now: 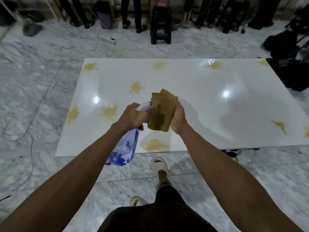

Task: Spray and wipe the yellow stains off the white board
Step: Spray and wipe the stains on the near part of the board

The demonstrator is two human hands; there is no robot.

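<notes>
Both hands are held up over the near middle of the board (192, 91), which lies flat on a marble floor (33, 97). A blue spray bottle (124, 148) is gripped by the closed left hand (133, 117) at its neck, the body hanging down and the white nozzle (143, 106) aimed right, just beside the cloth. A folded, yellow-brown cloth (161, 111) is clutched in the right hand (178, 118), fingers curled round its right edge; it is held in the air, apart from the board. Yellow stains (109, 113) are scattered over the left half, along the far edge and at the right near corner; one more (154, 145) lies at the near edge under the hands. Around the middle right the surface looks clean and glossy. The step in hand is judged to be a pause between wipes, with the cloth perhaps being wetted or refolded. Much of the task is left. Next, the nozzle should be pointed down at a nearby stain, the trigger squeezed, and the cloth pressed flat and rubbed across it.
</notes>
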